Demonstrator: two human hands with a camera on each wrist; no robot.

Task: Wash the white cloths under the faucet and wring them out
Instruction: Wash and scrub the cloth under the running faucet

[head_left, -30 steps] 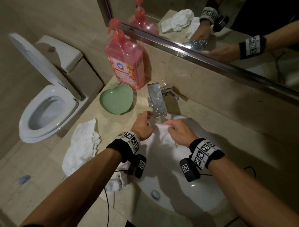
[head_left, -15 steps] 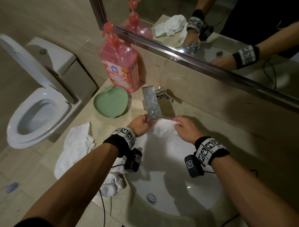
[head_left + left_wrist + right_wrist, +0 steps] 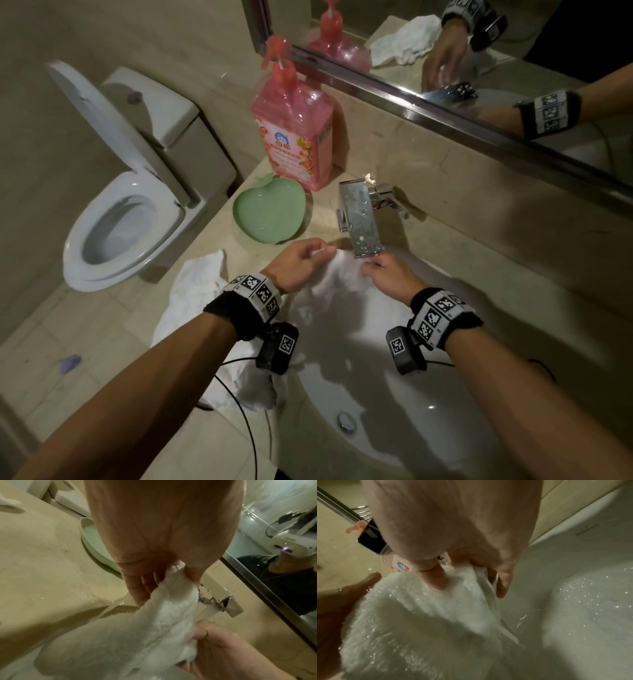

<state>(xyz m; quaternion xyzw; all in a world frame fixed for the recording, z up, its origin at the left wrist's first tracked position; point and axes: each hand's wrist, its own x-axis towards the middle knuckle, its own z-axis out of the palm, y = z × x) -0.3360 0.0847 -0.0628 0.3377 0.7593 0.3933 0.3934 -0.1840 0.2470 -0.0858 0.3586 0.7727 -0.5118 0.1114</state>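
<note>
A wet white cloth (image 3: 337, 279) (image 3: 137, 631) (image 3: 423, 615) hangs over the white sink (image 3: 376, 394), just under the spout of the chrome faucet (image 3: 361, 219) (image 3: 221, 600). My left hand (image 3: 301, 263) (image 3: 154, 566) pinches the cloth's left top edge. My right hand (image 3: 388, 274) (image 3: 471, 566) pinches its right top edge, directly below the spout. Water runs from the faucet in the left wrist view, and drops glisten on the cloth. Another white cloth (image 3: 202, 291) lies crumpled on the counter to the left, partly hidden by my left forearm.
A pink soap bottle (image 3: 294, 133) and a green apple-shaped dish (image 3: 270, 214) stand on the beige counter (image 3: 479, 260) behind the sink's left side. An open toilet (image 3: 126, 219) is at far left. A mirror (image 3: 479, 51) runs along the back wall. The sink drain (image 3: 346, 420) is near me.
Both hands have stayed on the cloth at the spout; the right hand moved back in under the faucet tip, closer to the left. The view shifted with my head.
</note>
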